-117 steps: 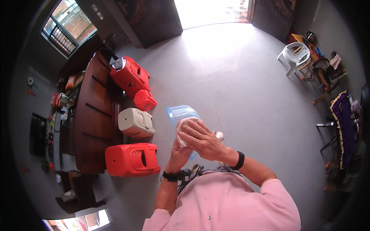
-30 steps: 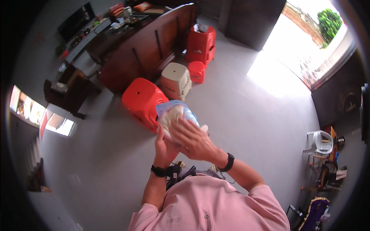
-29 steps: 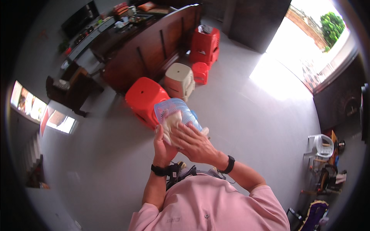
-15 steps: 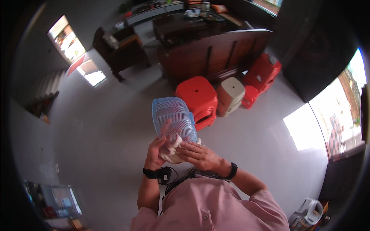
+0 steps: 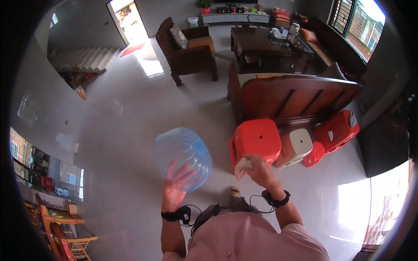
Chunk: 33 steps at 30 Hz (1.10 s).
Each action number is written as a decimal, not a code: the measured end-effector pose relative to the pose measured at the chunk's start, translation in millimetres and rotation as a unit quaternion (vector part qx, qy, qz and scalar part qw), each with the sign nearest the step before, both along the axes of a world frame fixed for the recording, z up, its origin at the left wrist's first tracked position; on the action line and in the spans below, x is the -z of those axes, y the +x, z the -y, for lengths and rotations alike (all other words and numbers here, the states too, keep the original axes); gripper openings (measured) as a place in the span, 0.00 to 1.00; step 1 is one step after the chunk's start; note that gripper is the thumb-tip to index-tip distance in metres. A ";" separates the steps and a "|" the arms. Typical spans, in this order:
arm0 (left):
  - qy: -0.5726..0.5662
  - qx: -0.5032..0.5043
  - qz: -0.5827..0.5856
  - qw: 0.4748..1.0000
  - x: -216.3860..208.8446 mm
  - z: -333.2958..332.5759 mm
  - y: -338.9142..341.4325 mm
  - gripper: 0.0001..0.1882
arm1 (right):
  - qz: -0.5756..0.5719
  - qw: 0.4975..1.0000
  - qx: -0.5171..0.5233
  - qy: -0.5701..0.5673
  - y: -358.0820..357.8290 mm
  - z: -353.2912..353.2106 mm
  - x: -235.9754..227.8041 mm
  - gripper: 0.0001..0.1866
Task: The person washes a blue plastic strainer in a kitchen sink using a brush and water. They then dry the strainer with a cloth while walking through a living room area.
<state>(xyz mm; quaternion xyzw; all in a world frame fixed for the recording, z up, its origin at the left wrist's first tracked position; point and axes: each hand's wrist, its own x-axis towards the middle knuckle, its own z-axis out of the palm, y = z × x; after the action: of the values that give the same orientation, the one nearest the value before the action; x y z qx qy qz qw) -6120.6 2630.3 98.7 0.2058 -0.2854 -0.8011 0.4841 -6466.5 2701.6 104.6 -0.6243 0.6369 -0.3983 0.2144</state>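
Note:
A translucent blue plastic basket (image 5: 178, 148) with ribbed, slotted sides is held up in front of me, tilted, by my left hand (image 5: 173, 193). The spread fingers of that hand show through the plastic along the basket's lower side. Away to the right, my right hand (image 5: 263, 173) grips a crumpled off-white cloth (image 5: 242, 168) between thumb and fingers. Cloth and basket are apart.
A red stool (image 5: 260, 138) and a beige stool (image 5: 300, 141) stand just beyond my right hand, with more red plastic seats (image 5: 337, 130) farther right. Behind them runs a dark wooden bench (image 5: 296, 98). A wooden armchair (image 5: 189, 50) is at the far left.
My right hand has moved off the basket to the right, taking the cloth along. The basket has turned in my left hand and shifted left. My view has swung, showing more of the room.

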 end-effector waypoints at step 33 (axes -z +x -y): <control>-0.046 -0.170 -0.002 0.984 -11.2 361.7 265.4 0.51 | 0.182 0.952 -0.180 -0.167 361.0 471.3 -32.5 0.27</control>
<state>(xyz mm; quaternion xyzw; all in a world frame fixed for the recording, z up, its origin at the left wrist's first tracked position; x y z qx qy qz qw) -5855.2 2268.6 110.0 0.2279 -0.2816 -0.6936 0.6226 -6105.6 2230.3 137.0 -0.6723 0.3886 -0.5607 0.2873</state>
